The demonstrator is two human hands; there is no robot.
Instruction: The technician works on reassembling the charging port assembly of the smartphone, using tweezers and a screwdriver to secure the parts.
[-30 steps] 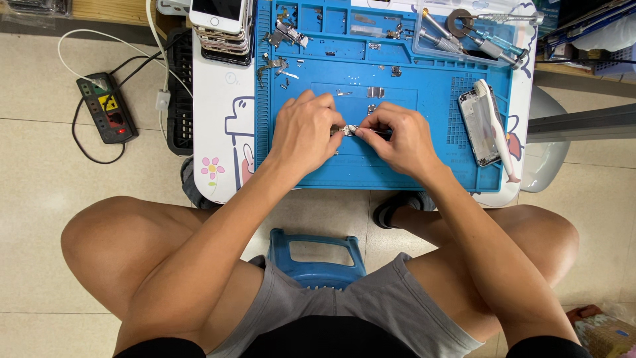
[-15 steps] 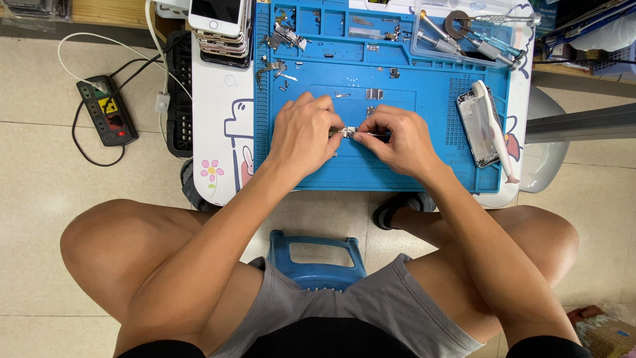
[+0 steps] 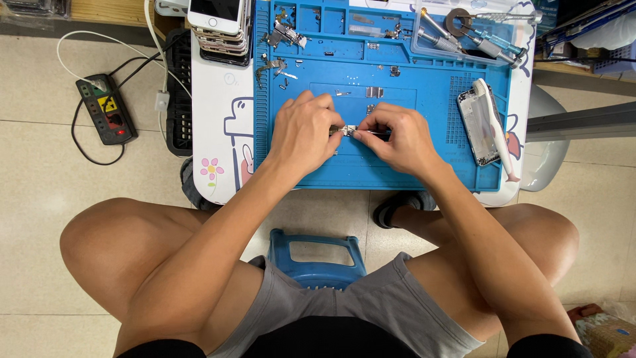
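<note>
Both of my hands meet over the middle of a blue repair mat (image 3: 424,93). My left hand (image 3: 306,132) pinches a small silvery metal part (image 3: 348,130) between thumb and fingers. My right hand (image 3: 397,136) holds thin tweezers (image 3: 375,132) whose tip touches that same part. Several tiny screws and metal brackets (image 3: 375,91) lie on the mat just beyond my fingers.
An opened phone frame (image 3: 476,126) with a white tool (image 3: 495,130) across it lies at the mat's right. Screwdrivers in a clear tray (image 3: 464,36) sit at the back right, stacked phones (image 3: 218,23) at the back left. A power strip (image 3: 105,109) lies on the floor; a blue stool (image 3: 317,255) is under me.
Hardly anything differs: both hands stay together on the small part, with only slight finger shifts.
</note>
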